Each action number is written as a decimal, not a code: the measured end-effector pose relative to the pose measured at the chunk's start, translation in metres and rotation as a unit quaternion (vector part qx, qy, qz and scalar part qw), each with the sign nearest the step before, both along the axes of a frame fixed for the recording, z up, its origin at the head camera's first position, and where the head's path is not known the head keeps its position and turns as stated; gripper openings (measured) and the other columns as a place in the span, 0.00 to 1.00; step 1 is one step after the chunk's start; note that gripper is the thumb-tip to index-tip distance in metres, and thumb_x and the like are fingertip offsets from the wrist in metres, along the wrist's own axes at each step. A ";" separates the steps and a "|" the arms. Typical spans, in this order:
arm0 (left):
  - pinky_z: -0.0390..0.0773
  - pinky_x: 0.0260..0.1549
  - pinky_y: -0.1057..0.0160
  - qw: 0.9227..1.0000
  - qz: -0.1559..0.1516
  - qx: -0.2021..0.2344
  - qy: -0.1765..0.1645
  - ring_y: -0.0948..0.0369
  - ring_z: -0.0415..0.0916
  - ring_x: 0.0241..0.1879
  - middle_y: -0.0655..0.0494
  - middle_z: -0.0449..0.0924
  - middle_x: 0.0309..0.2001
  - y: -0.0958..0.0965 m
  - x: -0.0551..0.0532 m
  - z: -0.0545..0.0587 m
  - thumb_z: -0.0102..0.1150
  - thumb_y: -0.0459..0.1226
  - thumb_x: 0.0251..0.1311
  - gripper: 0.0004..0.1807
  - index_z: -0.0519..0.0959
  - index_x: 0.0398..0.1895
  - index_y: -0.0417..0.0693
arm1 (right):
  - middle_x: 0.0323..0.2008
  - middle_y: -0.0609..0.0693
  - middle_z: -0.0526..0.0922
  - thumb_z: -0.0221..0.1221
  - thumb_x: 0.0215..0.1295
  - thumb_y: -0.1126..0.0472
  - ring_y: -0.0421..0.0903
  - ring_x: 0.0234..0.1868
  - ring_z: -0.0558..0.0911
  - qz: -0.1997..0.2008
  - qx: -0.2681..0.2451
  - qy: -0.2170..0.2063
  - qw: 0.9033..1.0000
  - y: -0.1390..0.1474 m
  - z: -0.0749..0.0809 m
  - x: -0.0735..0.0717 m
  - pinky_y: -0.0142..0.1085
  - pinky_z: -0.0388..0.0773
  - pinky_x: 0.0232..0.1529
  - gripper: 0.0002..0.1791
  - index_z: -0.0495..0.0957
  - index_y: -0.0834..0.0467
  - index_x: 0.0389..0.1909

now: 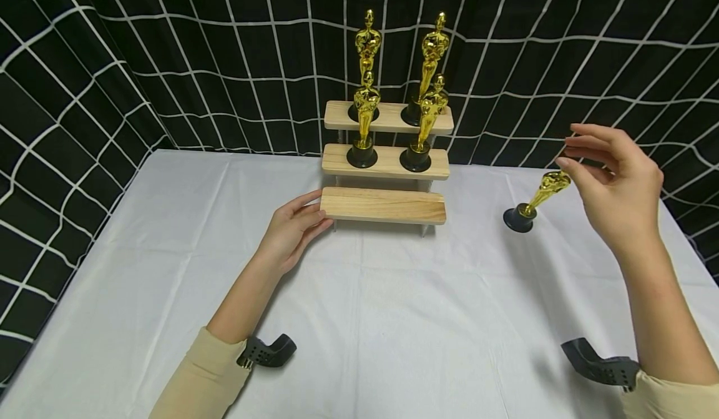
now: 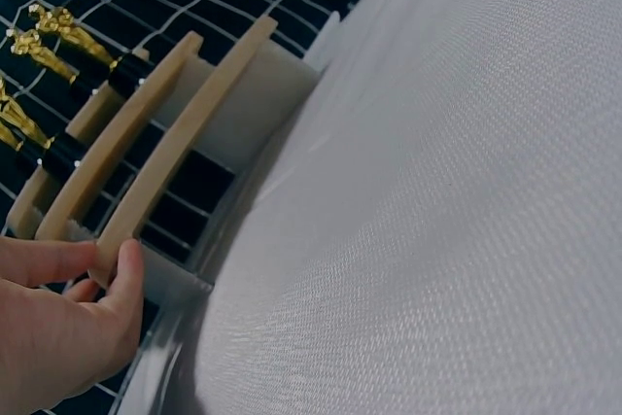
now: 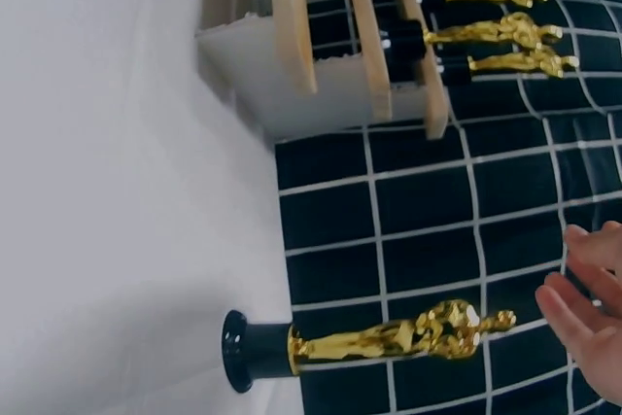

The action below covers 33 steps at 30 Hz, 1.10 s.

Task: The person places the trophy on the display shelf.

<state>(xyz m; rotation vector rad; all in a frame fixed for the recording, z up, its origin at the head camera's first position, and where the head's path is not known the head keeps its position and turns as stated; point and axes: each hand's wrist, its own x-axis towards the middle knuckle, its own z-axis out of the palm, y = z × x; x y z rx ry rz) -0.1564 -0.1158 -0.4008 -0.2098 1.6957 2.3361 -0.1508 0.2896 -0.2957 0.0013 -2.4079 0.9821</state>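
A three-tier wooden shelf [image 1: 384, 205] stands at the back of the table. My left hand [image 1: 294, 228] grips the left end of its lowest board, thumb and fingers pinching the wood in the left wrist view. Gold statuettes on black bases, such as this front one [image 1: 366, 103], stand in pairs on the middle and top boards. Right of the shelf, another gold statuette [image 3: 389, 337] stands upright on the cloth. My right hand [image 1: 620, 185] is raised beside its head, fingers spread and holding nothing; a gap shows between fingertips and head in the right wrist view.
White cloth [image 1: 393, 331] covers the table. A black curtain with a white grid [image 1: 241, 63] hangs behind and at both sides. Black wrist mounts [image 1: 269, 351] sit at both cuffs. The shelf's lowest board bears no statuette.
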 end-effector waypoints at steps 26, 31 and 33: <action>0.85 0.61 0.67 1.000 0.002 0.006 -0.003 0.53 0.79 0.59 0.33 0.67 0.69 0.000 0.001 0.001 0.47 0.22 0.77 0.30 0.62 0.80 0.36 | 0.53 0.33 0.78 0.66 0.70 0.73 0.22 0.50 0.75 -0.015 -0.022 -0.063 0.998 0.028 -0.033 -0.007 0.10 0.77 0.53 0.29 0.75 0.59 0.71; 0.85 0.62 0.67 1.000 0.002 0.008 -0.003 0.49 0.77 0.63 0.32 0.67 0.70 0.000 0.000 0.001 0.47 0.22 0.77 0.30 0.62 0.80 0.36 | 0.59 0.48 0.81 0.65 0.70 0.74 0.22 0.50 0.75 -0.015 -0.017 -0.071 0.997 0.030 -0.039 -0.008 0.10 0.77 0.53 0.29 0.76 0.59 0.71; 0.84 0.62 0.67 1.000 0.002 0.008 -0.002 0.48 0.76 0.64 0.31 0.67 0.70 0.000 0.000 0.001 0.47 0.22 0.77 0.30 0.62 0.80 0.36 | 0.62 0.54 0.81 0.65 0.69 0.75 0.22 0.50 0.75 -0.013 -0.022 -0.069 0.997 0.030 -0.042 -0.009 0.10 0.77 0.52 0.30 0.76 0.58 0.71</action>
